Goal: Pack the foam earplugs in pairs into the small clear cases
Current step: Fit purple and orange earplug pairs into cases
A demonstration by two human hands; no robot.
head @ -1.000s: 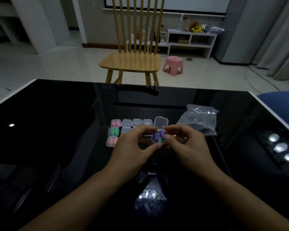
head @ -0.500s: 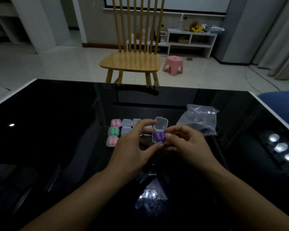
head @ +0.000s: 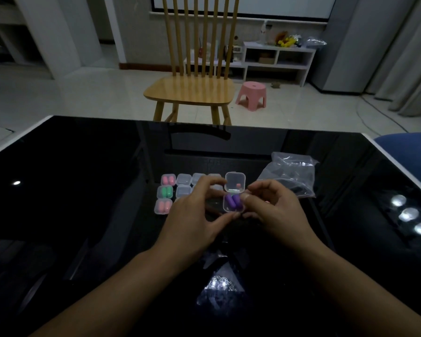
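dim room, glossy black surface [head: 83, 190]. both hands are pinching the open case [head: 233, 203], left hand [head: 192, 220] and right hand [head: 275, 212] steadying it, likely so the purple earplugs [head: 232, 200] are staying seated for closing.

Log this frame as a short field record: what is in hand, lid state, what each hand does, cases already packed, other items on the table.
in hand: small clear case with two purple foam earplugs
lid: hinged lid open, upright
left hand: pinches the case, thumb below, forefinger at the lid
right hand: thumb on the case's right edge
packed: pink pair case, green pair case, second pink pair case
other: empty clear cases; clear plastic bag; black glossy table
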